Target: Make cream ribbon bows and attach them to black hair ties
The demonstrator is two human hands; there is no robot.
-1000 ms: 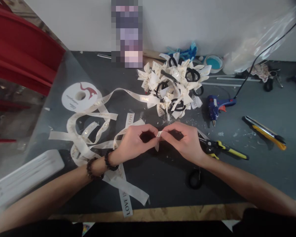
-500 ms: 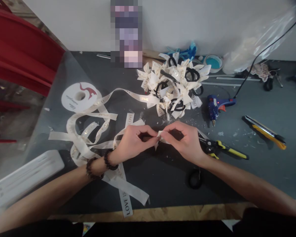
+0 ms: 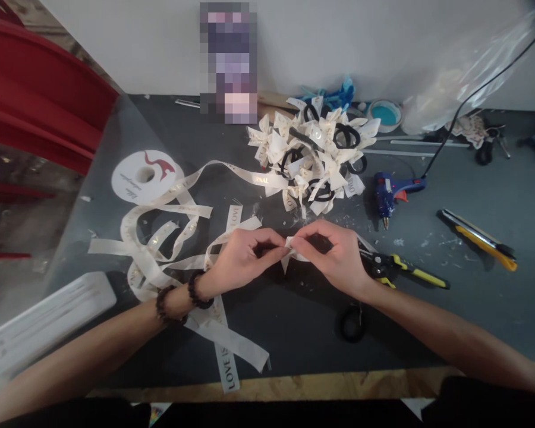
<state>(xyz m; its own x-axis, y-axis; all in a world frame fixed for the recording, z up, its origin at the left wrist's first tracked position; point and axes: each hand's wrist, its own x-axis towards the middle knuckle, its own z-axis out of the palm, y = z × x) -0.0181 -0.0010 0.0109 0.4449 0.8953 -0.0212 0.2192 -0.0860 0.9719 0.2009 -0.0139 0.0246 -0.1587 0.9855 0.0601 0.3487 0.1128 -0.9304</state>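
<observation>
Between my fingertips is a short piece of white ribbon (image 3: 286,260), folded, with one pointed end hanging down. My left hand (image 3: 249,255) pinches it from the left with thumb and forefinger. From the right, my right hand (image 3: 327,252) pinches the same piece, its fingers hiding part of the fold. Loose lengths of printed white ribbon (image 3: 149,261) lie curled beside and under my left forearm. Beyond my hands is a heap of white ribbon bows with black hair ties (image 3: 316,154). A single black hair tie (image 3: 352,324) lies below my right wrist.
A ribbon spool (image 3: 131,187) and a white case (image 3: 49,321) lie at left. On the right are a blue glue gun (image 3: 390,193) with its cord, yellow-black pliers (image 3: 405,270) by my right wrist, and a yellow utility knife (image 3: 479,241). A tape roll (image 3: 386,113) stands behind.
The ribbon's pointed end hangs slightly lower and shows more between my fingers. Both hands stay nearly in place, still pinching it.
</observation>
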